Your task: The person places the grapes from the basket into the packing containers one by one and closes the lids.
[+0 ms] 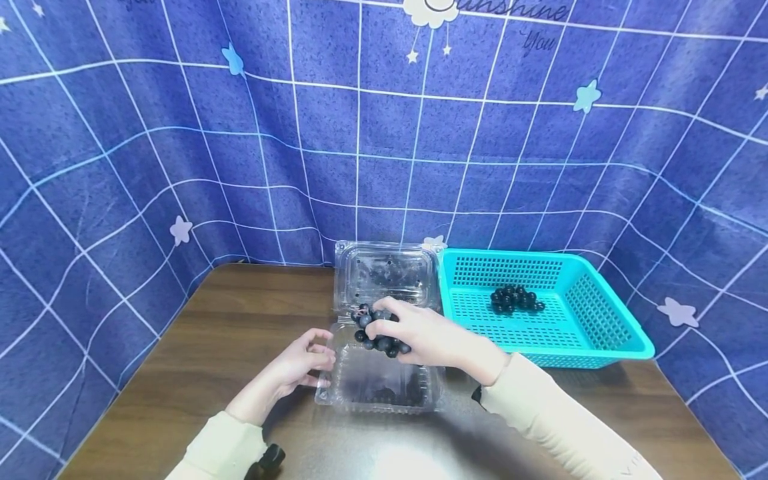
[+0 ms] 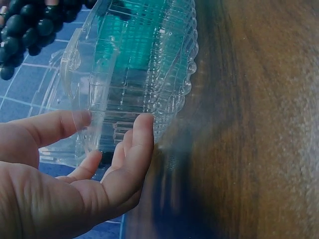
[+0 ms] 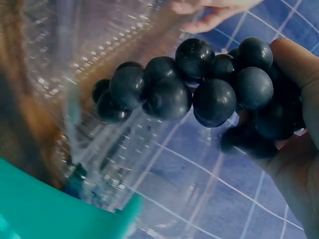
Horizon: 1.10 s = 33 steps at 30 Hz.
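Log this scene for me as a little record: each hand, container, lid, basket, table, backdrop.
Right hand: holds a bunch of dark grapes above the container
Left hand: at the container's left side, fingers loosely bent
Container: clear plastic, on the table
Lid: clear, open, at the container's far side
Basket: turquoise, right of the container, with another dark bunch inside
Table: brown wood grain
Backdrop: blue cloth, pale grid lines, stars

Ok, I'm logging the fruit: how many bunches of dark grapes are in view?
2: one bunch in the right hand, over the open clear container; the other bunch in the turquoise basket. More could be hidden.
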Motion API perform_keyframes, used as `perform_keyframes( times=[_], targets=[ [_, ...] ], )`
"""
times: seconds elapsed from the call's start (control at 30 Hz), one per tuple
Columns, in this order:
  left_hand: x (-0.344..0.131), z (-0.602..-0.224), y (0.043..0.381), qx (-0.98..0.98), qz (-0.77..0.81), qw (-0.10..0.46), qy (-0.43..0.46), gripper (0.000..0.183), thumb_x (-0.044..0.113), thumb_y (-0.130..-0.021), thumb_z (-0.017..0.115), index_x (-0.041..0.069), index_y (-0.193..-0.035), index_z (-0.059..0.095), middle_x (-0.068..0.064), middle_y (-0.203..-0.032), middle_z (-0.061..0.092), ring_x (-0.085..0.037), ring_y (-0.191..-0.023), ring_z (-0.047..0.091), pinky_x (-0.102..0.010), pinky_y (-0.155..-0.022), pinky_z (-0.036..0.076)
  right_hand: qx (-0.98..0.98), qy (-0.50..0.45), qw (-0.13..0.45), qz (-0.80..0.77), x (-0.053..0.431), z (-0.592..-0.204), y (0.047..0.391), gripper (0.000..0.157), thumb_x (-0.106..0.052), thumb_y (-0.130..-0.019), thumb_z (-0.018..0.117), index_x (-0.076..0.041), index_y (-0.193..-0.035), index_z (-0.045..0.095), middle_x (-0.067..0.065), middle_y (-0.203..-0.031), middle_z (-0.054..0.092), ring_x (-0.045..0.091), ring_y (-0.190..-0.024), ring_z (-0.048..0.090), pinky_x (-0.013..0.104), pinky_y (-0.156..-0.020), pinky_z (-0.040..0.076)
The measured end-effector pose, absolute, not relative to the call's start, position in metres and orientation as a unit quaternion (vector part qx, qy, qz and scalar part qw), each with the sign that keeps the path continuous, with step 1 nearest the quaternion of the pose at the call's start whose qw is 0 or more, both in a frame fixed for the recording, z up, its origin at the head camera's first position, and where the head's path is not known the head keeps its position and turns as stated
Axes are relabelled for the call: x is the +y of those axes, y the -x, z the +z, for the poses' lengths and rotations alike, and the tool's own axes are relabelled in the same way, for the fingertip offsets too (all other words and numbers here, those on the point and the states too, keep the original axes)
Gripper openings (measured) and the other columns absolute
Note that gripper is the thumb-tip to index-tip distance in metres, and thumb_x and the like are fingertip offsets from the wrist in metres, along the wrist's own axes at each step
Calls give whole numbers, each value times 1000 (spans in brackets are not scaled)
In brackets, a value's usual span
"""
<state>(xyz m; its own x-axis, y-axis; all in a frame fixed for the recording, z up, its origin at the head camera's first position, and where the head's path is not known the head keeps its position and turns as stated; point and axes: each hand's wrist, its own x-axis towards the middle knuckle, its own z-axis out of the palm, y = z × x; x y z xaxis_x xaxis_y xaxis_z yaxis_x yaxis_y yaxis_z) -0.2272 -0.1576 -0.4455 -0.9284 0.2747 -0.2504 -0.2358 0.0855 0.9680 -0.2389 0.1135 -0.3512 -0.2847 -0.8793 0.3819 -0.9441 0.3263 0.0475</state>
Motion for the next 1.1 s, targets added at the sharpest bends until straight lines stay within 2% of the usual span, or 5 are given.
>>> perform_keyframes(
  times=[0.23, 0.5, 0.6, 0.9, 1.1],
  targets=[
    [-158, -446, 227, 711, 677, 190, -11, 54, -1, -86, 55, 0, -133, 29, -23, -112, 48, -25, -89, 57, -48, -75, 57, -780, -592, 186, 79, 112, -375, 247, 58, -16, -67, 81, -26, -114, 49, 9, -128, 47, 21, -105, 57, 32, -85, 54],
    [-159, -449, 229, 712, 676, 190, -4, 54, -1, -86, 56, 0, -133, 30, -24, -115, 48, -24, -89, 57, -47, -74, 57, -789, -589, 169, 46, 114, -392, 250, 57, -19, -70, 80, -28, -117, 49, 6, -131, 44, 20, -107, 55, 26, -70, 56],
    [-160, -449, 229, 712, 676, 191, -7, 55, -2, -85, 56, 0, -133, 29, -24, -115, 48, -25, -89, 57, -47, -74, 57, -795, -585, 159, 30, 114, -395, 251, 58, -19, -70, 81, -29, -119, 49, 6, -133, 43, 19, -108, 55, 26, -68, 56],
    [-160, -449, 229, 709, 678, 194, -13, 54, -1, -85, 56, 1, -133, 30, -23, -114, 48, -24, -89, 57, -46, -74, 57, -799, -581, 151, 14, 113, -404, 257, 57, -22, -68, 81, -30, -116, 51, 4, -130, 46, 17, -105, 56, 27, -72, 56],
    [-159, -449, 230, 709, 679, 193, -11, 54, -2, -85, 56, 1, -132, 30, -23, -115, 47, -23, -88, 56, -47, -74, 57, -811, -576, 106, 7, 108, -412, 262, 56, -18, -70, 78, -30, -116, 50, 2, -127, 45, 15, -102, 57, 24, -70, 55]
  ],
)
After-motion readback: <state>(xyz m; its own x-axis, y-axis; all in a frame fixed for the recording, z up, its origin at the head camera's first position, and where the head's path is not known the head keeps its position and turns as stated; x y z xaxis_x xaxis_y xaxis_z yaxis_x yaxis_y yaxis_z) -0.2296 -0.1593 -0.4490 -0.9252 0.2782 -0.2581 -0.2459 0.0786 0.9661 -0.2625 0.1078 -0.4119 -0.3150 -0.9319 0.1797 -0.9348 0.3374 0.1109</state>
